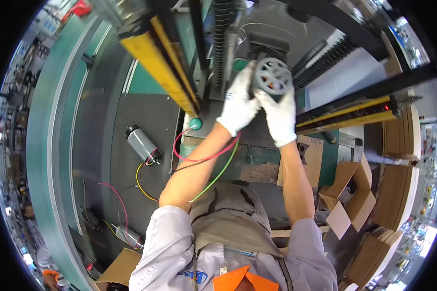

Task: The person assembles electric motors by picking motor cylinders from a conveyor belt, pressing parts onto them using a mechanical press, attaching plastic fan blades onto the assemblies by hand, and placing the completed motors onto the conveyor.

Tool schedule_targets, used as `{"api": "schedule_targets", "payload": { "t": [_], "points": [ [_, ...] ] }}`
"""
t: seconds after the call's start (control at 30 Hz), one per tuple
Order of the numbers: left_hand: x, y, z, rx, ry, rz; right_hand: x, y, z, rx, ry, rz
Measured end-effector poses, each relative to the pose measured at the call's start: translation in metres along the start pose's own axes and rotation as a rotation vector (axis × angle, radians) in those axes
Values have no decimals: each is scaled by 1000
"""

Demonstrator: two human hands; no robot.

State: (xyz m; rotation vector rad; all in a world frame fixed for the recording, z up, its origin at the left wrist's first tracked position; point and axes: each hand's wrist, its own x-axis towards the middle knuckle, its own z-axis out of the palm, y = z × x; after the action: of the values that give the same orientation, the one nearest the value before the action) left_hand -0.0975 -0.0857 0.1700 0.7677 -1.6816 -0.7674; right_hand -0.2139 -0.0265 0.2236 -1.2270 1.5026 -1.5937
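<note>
Both my hands wear white gloves and hold a grey round part with a spoked, open-slotted face. My left hand (240, 101) grips its left side, and my right hand (280, 112) is on its lower right side. The grey spoked part (273, 76) is above a dark fixture between two black ribbed columns. Red, black and green wires (222, 170) run below my left hand, across my left forearm. A silver cylindrical motor (143, 144) with yellow and black wires lies on the dark surface to the left.
Yellow-and-black bars (158, 68) slant on the left, with another yellow bar (349, 120) at right. A green button (195, 124) stands near the left bar's foot. An open cardboard box (347, 190) and stacked cardboard (400, 194) are at right. Another motor (128, 236) lies lower left.
</note>
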Motion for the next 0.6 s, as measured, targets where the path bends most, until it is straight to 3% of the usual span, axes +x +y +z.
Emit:
{"api": "schedule_targets", "payload": {
  "t": [0.13, 0.23, 0.37, 0.6],
  "points": [
    [15, -20, 2, -292, -60, -219, 26, 19, -10, -210, -23, -53],
    [22, -17, -5, -376, -156, -220, 27, 24, -5, -254, 4, -59],
    [25, -23, -13, -268, -220, -193, 23, 28, 4, -283, 67, -49],
    [26, -30, -12, -552, -296, -258, 16, 26, 28, -388, 219, -63]
  ]
}}
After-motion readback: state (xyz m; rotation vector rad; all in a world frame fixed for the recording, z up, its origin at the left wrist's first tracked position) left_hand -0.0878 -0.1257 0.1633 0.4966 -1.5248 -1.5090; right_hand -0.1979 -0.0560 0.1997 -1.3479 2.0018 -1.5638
